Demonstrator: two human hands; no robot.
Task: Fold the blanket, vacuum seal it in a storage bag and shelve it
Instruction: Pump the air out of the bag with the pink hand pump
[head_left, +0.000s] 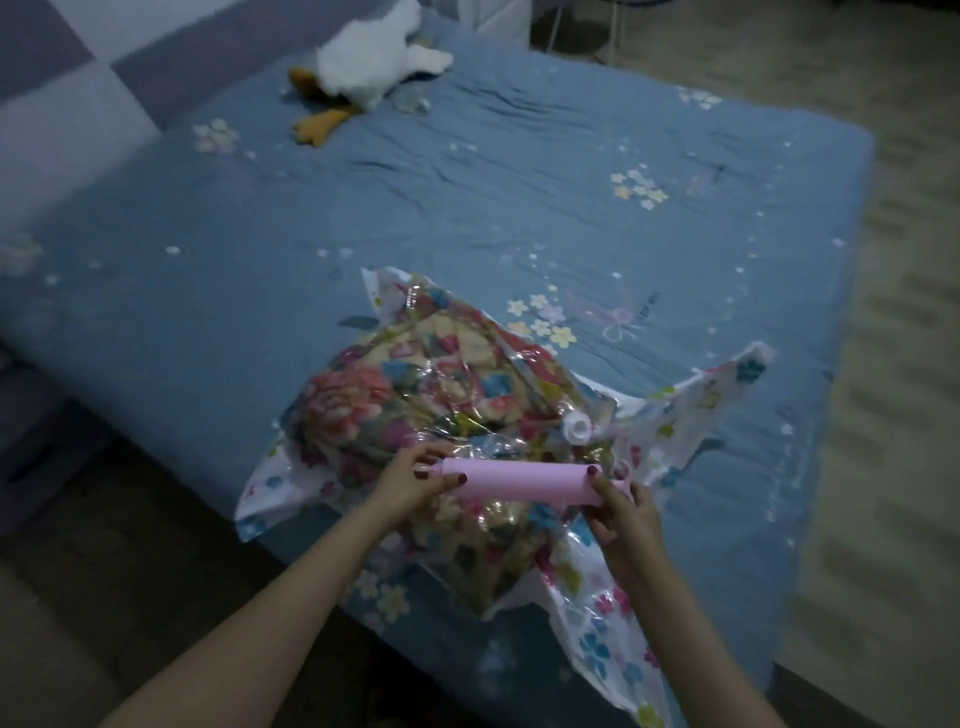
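Bed (467, 208) fills most of the view, its blue sheet wrinkled and sprinkled with small pale flowers. Near the bed's 6 o'clock edge lies the storage bag (691, 415), clear crinkly plastic with white flower-printed borders splaying out at its corners. Inside it sits the blanket (374, 405), a lumpy, soft bundle in a big rose-and-blue floral print. At 12 o'clock, well apart from the bag, a white plush goose (363, 67) with orange feet lies on the sheet.

Over the bag's near part a smooth pink cylinder, the pump (524, 483), is held level (its ends hidden in the fingers). The left hand (410, 483) grips its 9 o'clock end and the right hand (623, 514) grips its 3 o'clock end, each grip curled closed round the tube. A white round valve (577, 429) stands on the bag just beyond the pump, toward 1 o'clock.
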